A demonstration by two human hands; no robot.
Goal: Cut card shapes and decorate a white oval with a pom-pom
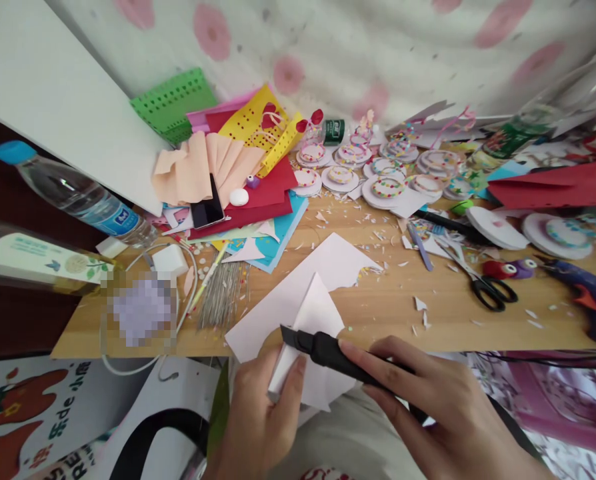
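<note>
A wooden table is stretching across the view, and it is carrying a heavy scatter of craft material. At its back left a pile of coloured paper sheets is fanning out in peach, red, yellow and green, with a dark phone lying on top of it. Further right, many round white discs with beaded rings are sitting close together in rows. A clear water bottle with a blue cap is lying tilted at the left edge, and black-handled scissors are lying open on the right side among paper scraps.

At the near edge a large white sheet is resting on the table and is overhanging it toward the person. On it a smaller folded white paper is standing up in a point. The left hand is pinching the lower part of this folded paper, thumb on top and fingers closed under it. The right hand is wrapping closed around a black utility knife (its tip is lying against the folded paper, just above the left thumb), with the handle running back into the palm.
</note>
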